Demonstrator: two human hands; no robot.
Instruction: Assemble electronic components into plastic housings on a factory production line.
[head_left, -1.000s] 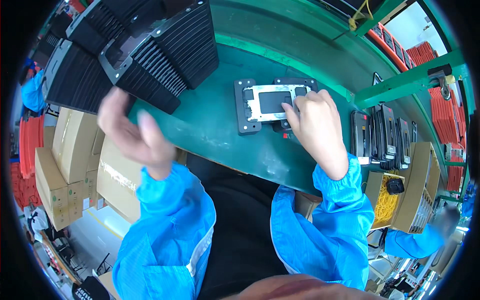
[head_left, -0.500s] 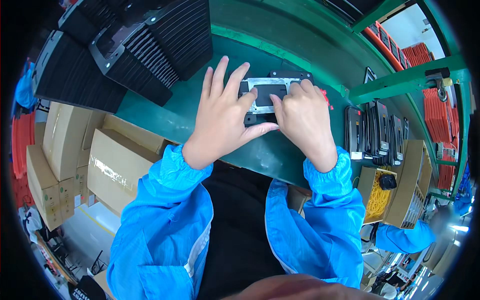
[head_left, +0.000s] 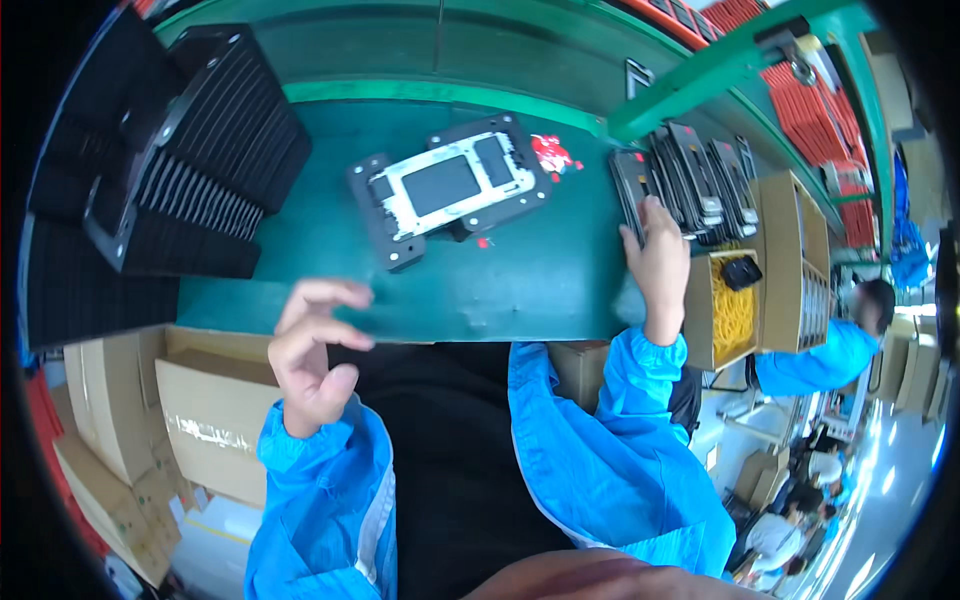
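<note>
On the green work surface lies a black fixture plate [head_left: 395, 252] with corner holes. A silver-white metal frame [head_left: 462, 203] with rectangular windows rests on it, slightly tilted to the left, and neither hand touches it. My left hand [head_left: 318, 350] hovers over the near edge of the surface, its fingers bent and apart with nothing in them. At the right, my right hand [head_left: 660, 265] is at the near end of a row of thin dark flat panels [head_left: 690, 180]. Its thumb and fingers are apart; whether they touch the nearest panel is unclear.
Tall stacks of black plates [head_left: 240, 110] stand at the left. Small red pieces [head_left: 552, 154] lie beside the fixture. Cardboard boxes [head_left: 215, 420] sit at lower left. A box of yellow cords [head_left: 733, 320] is at the right, under a green frame bar [head_left: 720, 75]. Another person [head_left: 820, 355] is farther right.
Both hands have left the metal frame, which stays on the fixture. My left hand has drawn back toward me; my right hand has moved right to the dark panels. The view has shifted.
</note>
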